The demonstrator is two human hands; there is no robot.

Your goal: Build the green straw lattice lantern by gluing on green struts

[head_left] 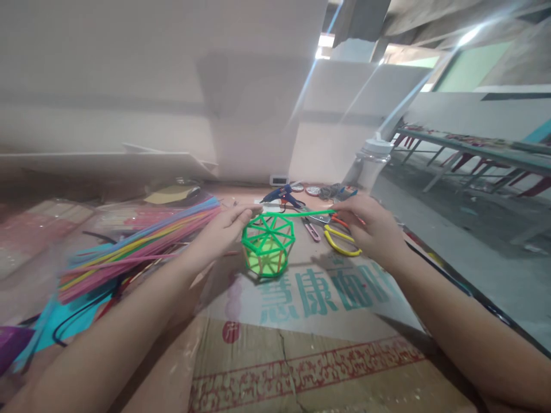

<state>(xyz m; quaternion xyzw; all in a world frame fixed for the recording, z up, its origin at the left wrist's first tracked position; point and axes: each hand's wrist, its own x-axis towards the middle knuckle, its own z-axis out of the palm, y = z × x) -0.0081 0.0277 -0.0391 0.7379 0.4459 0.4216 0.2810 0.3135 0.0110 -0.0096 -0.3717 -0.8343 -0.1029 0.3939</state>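
Note:
A small drum-shaped frame [269,235] stands in front of me, its top a green wheel of spokes and its lower part yellow-green with brownish uprights. My left hand [230,229] is closed at the upper left of its rim, thumb and fingers pinched together. From that rim a green pipe cleaner [307,214] stretches out straight to the right. Its far end sits between the thumb and fingers of my right hand [368,226]. Whether the strip is fixed to the frame or only held against it, I cannot tell.
Colourful pipe cleaners [142,246] lie in a bundle at left. Behind the frame are a blue glue gun [282,196], a pink cutter [312,230] and yellow-handled scissors [342,242]. A clear bottle [373,163] stands back right. Printed cardboard [310,361] covers the table.

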